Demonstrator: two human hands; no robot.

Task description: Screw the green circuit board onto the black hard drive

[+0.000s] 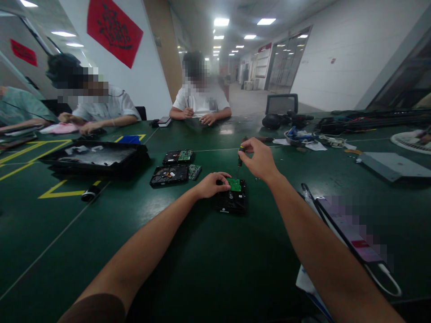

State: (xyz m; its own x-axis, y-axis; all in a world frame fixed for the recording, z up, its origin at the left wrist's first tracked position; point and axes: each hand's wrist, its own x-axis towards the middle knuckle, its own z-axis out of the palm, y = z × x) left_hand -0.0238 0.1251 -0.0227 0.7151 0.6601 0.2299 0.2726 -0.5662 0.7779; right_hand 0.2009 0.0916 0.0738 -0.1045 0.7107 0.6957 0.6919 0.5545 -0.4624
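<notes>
A black hard drive (232, 202) lies on the green table in front of me, with a green circuit board (235, 184) on its far part. My left hand (213, 185) is closed at the drive's left side, its thumb and fingertips against the drive and the board edge. Between the thumb and fingers of my right hand (258, 156) is a screwdriver (239, 158), held nearly upright. Its shaft points down at the far edge of the board; I cannot tell whether the tip touches a screw.
Left of my hands lie two more hard drives (169, 174) and a loose circuit board (194, 171). Farther left are a black tray (97, 154) and a dark cylinder (90, 193). A phone (350, 229), cables and a grey metal box (395, 166) sit right. Several people sit across the table.
</notes>
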